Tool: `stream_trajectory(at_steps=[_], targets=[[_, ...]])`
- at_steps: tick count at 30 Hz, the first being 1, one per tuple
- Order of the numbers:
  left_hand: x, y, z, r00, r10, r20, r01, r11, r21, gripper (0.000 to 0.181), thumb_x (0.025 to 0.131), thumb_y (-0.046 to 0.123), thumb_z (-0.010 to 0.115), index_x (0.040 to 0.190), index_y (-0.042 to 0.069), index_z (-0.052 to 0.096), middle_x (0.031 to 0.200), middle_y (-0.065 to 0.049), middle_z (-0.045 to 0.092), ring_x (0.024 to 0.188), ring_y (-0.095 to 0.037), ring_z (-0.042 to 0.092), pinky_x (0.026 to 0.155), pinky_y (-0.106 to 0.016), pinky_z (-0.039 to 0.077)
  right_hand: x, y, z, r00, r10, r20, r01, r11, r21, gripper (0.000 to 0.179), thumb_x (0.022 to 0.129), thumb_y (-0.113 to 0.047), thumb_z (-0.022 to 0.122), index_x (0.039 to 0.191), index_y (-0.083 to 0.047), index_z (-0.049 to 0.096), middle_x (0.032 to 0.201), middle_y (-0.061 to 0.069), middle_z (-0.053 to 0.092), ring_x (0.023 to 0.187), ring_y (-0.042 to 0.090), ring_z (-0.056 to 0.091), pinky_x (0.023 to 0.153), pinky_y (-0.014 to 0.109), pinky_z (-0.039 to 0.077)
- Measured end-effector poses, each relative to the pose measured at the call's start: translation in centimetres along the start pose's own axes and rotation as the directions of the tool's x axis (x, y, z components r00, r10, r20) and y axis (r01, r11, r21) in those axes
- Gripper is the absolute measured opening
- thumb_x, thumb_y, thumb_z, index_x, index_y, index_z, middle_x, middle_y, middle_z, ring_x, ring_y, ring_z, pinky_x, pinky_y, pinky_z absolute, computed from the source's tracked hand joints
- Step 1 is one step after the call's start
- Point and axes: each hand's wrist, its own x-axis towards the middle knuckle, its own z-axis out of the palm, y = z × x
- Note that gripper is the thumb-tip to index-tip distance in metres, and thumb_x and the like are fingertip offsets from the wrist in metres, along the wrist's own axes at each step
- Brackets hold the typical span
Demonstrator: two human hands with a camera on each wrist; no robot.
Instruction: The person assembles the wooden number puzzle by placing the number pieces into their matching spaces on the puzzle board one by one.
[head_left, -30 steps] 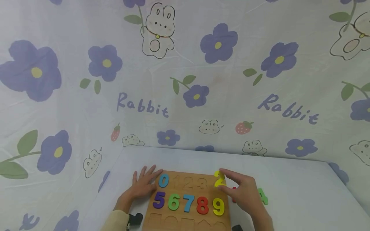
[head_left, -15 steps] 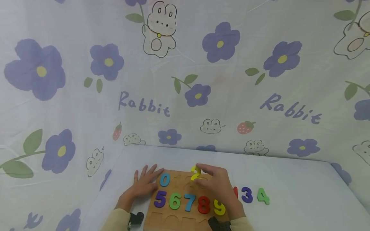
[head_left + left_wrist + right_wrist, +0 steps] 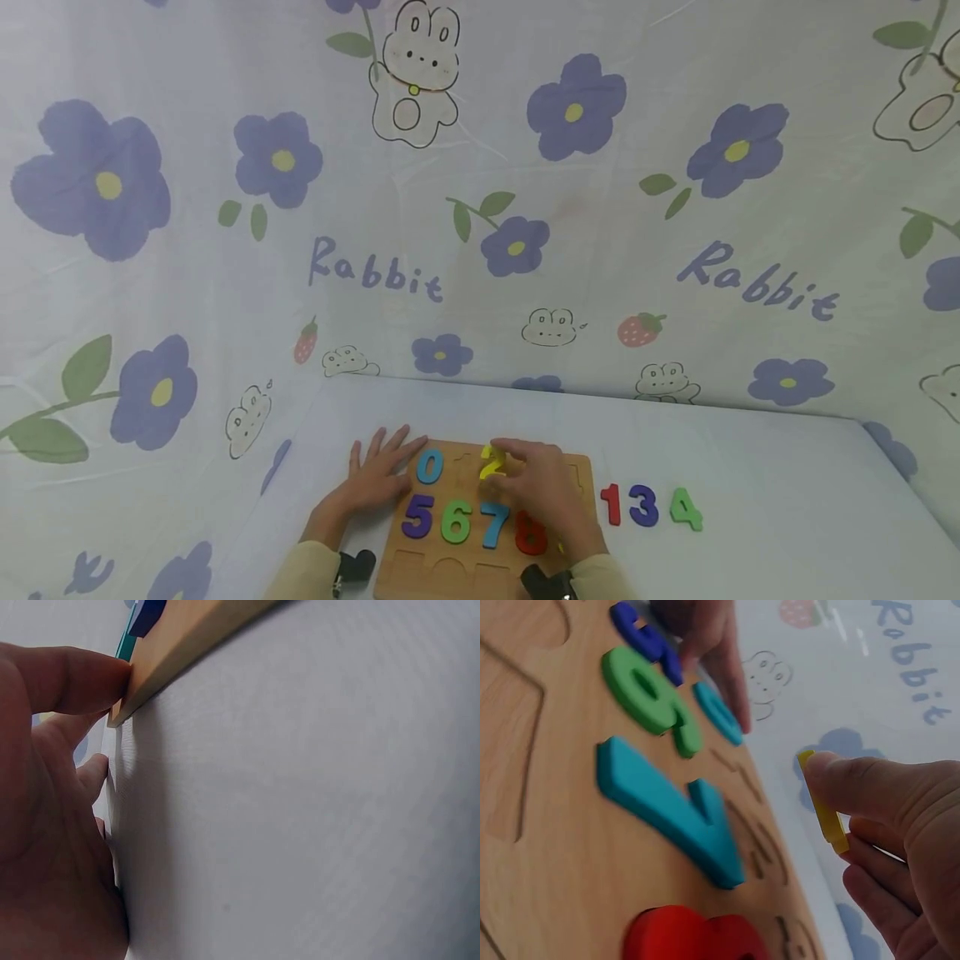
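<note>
My right hand (image 3: 546,486) pinches a yellow number 2 (image 3: 491,463) between thumb and fingers over the top row of a wooden number board (image 3: 442,575). In the right wrist view the yellow 2 (image 3: 825,802) is seen edge-on, apart from the board. My left hand (image 3: 377,482) lies at the board's upper left corner with fingers spread; in the left wrist view its thumb (image 3: 82,679) touches the board's side (image 3: 187,652). Set in the board are a blue 0 (image 3: 430,467), purple 5 (image 3: 417,517), green 6 (image 3: 455,522), blue 7 (image 3: 494,525) and red 8 (image 3: 531,535).
Right of the board, a red 1 (image 3: 611,504), a purple 3 (image 3: 643,506) and a green 4 (image 3: 685,509) lie on the white table (image 3: 787,517). Behind hangs a patterned cloth (image 3: 600,217). Shaped recesses (image 3: 450,571) show along the board's lower part.
My right hand has carried the yellow 2 leftward from the board's right edge to the top row and lowered it slightly. The red 1 and purple 3 are now uncovered. My left hand stays put.
</note>
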Motion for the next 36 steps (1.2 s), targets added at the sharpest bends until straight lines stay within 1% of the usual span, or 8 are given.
stream_trajectory(at_steps=[3, 6, 10, 15, 24, 30, 33, 36], targets=[[0.0, 0.0, 0.0, 1.000, 0.001, 0.002, -0.001, 1.000, 0.001, 0.075, 0.093, 0.024, 0.062, 0.167, 0.028, 0.049, 0.184, -0.010, 0.023, 0.170, -0.049, -0.002, 0.129, -0.076, -0.016, 0.2, 0.5, 0.6, 1.000, -0.016, 0.003, 0.016, 0.999, -0.052, 0.051, 0.090, -0.033, 0.091, 0.139, -0.027, 0.077, 0.139, 0.001, 0.077, 0.135, 0.036, 0.066, 0.109, 0.058, 0.060], [0.1, -0.2, 0.1, 1.000, 0.004, 0.003, -0.004, 1.000, 0.006, 0.076, 0.093, 0.024, 0.062, 0.167, 0.028, 0.048, 0.183, -0.011, 0.023, 0.170, -0.049, -0.001, 0.128, -0.076, -0.016, 0.2, 0.9, 1.0, 0.998, -0.058, 0.011, 0.058, 0.996, -0.064, 0.051, 0.091, -0.031, 0.091, 0.139, -0.022, 0.077, 0.130, 0.002, 0.080, 0.116, 0.026, 0.072, 0.100, 0.049, 0.064], [0.2, -0.5, 0.3, 1.000, 0.005, 0.006, -0.005, 1.000, 0.008, 0.076, 0.092, 0.024, 0.063, 0.167, 0.028, 0.048, 0.184, -0.010, 0.023, 0.170, -0.049, -0.002, 0.128, -0.076, -0.016, 0.3, 1.5, 1.5, 0.995, -0.100, 0.016, 0.100, 0.994, -0.047, 0.053, 0.091, -0.029, 0.090, 0.139, -0.015, 0.076, 0.117, 0.001, 0.081, 0.093, 0.014, 0.069, 0.087, 0.036, 0.065], [0.2, -0.7, 0.3, 1.000, 0.009, -0.006, -0.009, 1.000, 0.002, 0.076, 0.092, 0.023, 0.064, 0.166, 0.027, 0.049, 0.183, -0.010, 0.024, 0.170, -0.049, -0.002, 0.128, -0.076, -0.017, 0.5, 1.9, 2.2, 0.992, -0.127, 0.004, 0.127, 0.989, -0.079, 0.053, 0.090, -0.027, 0.091, 0.140, -0.013, 0.076, 0.111, -0.001, 0.079, 0.090, 0.010, 0.069, 0.083, 0.030, 0.064], [0.4, -0.8, 0.3, 1.000, 0.010, -0.004, -0.010, 1.000, 0.012, 0.075, 0.093, 0.023, 0.063, 0.166, 0.027, 0.049, 0.183, -0.010, 0.023, 0.170, -0.049, -0.002, 0.128, -0.076, -0.017, 0.4, 1.8, 2.5, 0.991, -0.133, -0.022, 0.129, 0.984, -0.123, 0.055, 0.089, -0.023, 0.093, 0.140, -0.013, 0.076, 0.112, -0.001, 0.079, 0.087, 0.010, 0.066, 0.083, 0.029, 0.062], [0.3, -0.8, 0.4, 1.000, 0.006, -0.001, -0.006, 1.000, 0.010, 0.075, 0.093, 0.023, 0.063, 0.166, 0.028, 0.049, 0.184, -0.010, 0.023, 0.170, -0.049, -0.003, 0.128, -0.076, -0.017, 0.2, 1.8, 2.1, 0.994, -0.112, 0.001, 0.112, 0.989, -0.095, 0.055, 0.090, -0.025, 0.091, 0.142, -0.015, 0.075, 0.120, 0.000, 0.080, 0.095, 0.014, 0.068, 0.096, 0.043, 0.066], [0.3, -0.7, 0.4, 1.000, 0.003, -0.003, -0.003, 1.000, 0.010, 0.075, 0.092, 0.023, 0.063, 0.166, 0.028, 0.049, 0.184, -0.010, 0.023, 0.170, -0.049, -0.003, 0.128, -0.076, -0.017, 0.0, 1.7, 1.4, 0.995, -0.093, 0.023, 0.094, 0.993, -0.065, 0.055, 0.091, -0.027, 0.090, 0.143, -0.018, 0.074, 0.130, 0.000, 0.079, 0.113, 0.023, 0.073, 0.104, 0.051, 0.063], [0.4, -0.7, 0.4, 1.000, 0.001, -0.007, -0.001, 1.000, 0.009, 0.075, 0.092, 0.023, 0.063, 0.166, 0.028, 0.050, 0.183, -0.010, 0.024, 0.170, -0.049, -0.003, 0.128, -0.076, -0.017, -0.4, 1.4, 0.3, 0.997, -0.075, 0.035, 0.075, 0.997, -0.021, 0.054, 0.092, -0.029, 0.090, 0.143, -0.021, 0.074, 0.141, 0.001, 0.076, 0.135, 0.034, 0.068, 0.112, 0.060, 0.057]])
